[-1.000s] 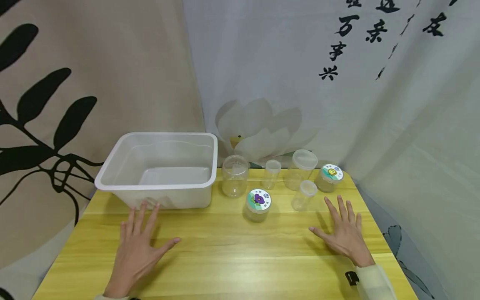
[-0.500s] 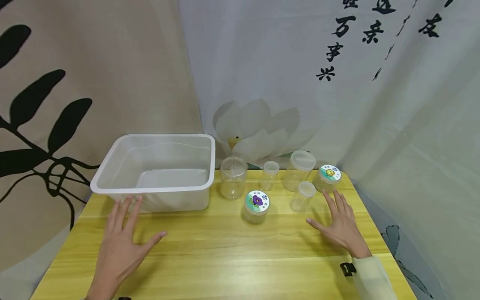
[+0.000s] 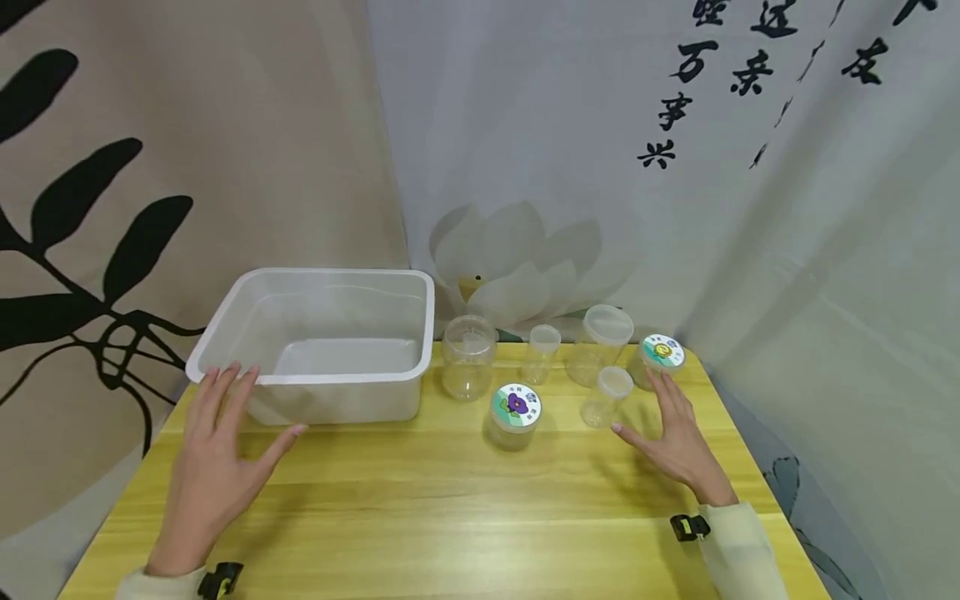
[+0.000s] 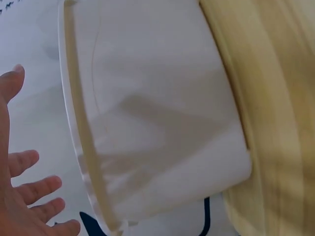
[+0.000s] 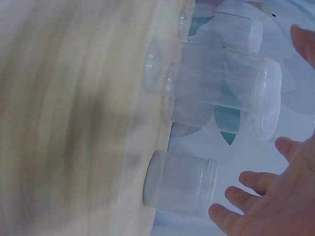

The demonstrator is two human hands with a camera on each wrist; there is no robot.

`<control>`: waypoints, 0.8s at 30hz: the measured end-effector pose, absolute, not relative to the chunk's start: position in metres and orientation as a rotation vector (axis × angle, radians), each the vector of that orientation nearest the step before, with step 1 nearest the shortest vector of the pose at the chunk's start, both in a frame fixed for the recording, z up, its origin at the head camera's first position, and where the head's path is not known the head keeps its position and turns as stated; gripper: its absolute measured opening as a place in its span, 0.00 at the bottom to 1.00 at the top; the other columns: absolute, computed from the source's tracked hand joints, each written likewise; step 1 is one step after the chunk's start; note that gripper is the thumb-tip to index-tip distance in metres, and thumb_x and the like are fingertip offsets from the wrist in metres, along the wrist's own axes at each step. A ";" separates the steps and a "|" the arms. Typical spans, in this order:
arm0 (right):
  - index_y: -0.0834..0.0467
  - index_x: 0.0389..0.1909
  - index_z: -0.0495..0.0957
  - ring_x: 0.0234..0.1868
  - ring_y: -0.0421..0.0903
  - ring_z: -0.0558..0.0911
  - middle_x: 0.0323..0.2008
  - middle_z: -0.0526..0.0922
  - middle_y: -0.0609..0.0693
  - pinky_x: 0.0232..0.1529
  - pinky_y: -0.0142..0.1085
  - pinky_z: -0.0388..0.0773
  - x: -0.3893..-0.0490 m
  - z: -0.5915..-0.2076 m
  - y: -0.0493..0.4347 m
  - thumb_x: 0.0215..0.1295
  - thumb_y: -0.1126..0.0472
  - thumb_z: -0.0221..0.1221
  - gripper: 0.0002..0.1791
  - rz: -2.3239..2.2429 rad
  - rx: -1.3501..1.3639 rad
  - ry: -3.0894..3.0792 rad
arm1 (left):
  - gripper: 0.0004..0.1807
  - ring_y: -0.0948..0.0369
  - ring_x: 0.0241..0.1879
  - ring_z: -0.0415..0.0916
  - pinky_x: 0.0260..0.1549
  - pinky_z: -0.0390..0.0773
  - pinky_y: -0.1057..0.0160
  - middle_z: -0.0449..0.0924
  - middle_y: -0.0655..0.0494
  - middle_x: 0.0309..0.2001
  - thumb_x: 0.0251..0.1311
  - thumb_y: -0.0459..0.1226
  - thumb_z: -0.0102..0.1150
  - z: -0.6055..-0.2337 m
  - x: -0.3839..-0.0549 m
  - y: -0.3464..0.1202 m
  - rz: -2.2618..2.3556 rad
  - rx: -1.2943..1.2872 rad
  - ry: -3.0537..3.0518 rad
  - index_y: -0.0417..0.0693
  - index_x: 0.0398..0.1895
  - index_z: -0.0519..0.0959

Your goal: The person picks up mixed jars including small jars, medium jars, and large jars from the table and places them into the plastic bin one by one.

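My left hand (image 3: 213, 467) hovers by the near left corner of a white plastic tub (image 3: 337, 400), fingers extended. The left wrist view shows a gap between its fingers and the tub's rim (image 4: 81, 147). My right hand (image 3: 678, 446) has its fingers reaching toward a short jar with a sunflower-picture lid (image 3: 663, 352). Its thumb is near a small clear jar (image 3: 606, 400). In the right wrist view the fingers (image 5: 258, 182) are apart, holding nothing, above the level of the jars. Touching of the sunflower jar cannot be made out.
A purple-flower-lidded jar (image 3: 515, 415) stands nearest the front. Behind are a clear wide jar (image 3: 468, 358), a slim jar (image 3: 540, 354) and a tall lidded jar (image 3: 600, 346). All stand on a wooden table (image 3: 450, 525) before a printed curtain (image 3: 525, 125).
My left hand has moved left and forward to the tub's corner. My right hand has shifted slightly forward toward the sunflower jar. The tub and jars have stayed in place.
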State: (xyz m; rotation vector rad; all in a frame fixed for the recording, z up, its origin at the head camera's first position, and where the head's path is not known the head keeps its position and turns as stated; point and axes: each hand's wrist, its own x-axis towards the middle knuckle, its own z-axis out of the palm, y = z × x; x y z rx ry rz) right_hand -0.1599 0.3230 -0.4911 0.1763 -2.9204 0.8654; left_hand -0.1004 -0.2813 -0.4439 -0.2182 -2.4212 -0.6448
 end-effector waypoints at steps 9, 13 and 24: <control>0.45 0.84 0.38 0.79 0.72 0.51 0.83 0.44 0.60 0.67 0.76 0.54 -0.165 -0.490 0.321 0.64 0.40 0.67 0.58 1.039 0.118 -2.871 | 0.48 0.36 0.77 0.54 0.74 0.53 0.32 0.68 0.33 0.71 0.51 0.47 0.78 -0.441 -0.118 -0.299 -0.619 -0.198 -2.420 0.46 0.75 0.67; 0.42 0.83 0.38 0.78 0.70 0.56 0.82 0.47 0.60 0.69 0.71 0.59 -0.173 -0.494 0.318 0.66 0.41 0.67 0.57 1.135 0.106 -2.829 | 0.45 0.35 0.76 0.57 0.74 0.55 0.34 0.71 0.33 0.67 0.48 0.43 0.79 -0.440 -0.125 -0.304 -0.600 -0.224 -2.400 0.43 0.71 0.72; 0.54 0.79 0.54 0.71 0.63 0.69 0.74 0.66 0.63 0.69 0.62 0.69 -0.193 -0.499 0.298 0.65 0.43 0.68 0.49 1.390 -0.029 -2.669 | 0.46 0.35 0.60 0.70 0.54 0.73 0.35 0.78 0.34 0.54 0.67 0.70 0.46 -0.445 -0.141 -0.310 -0.482 -0.337 -2.313 0.33 0.53 0.81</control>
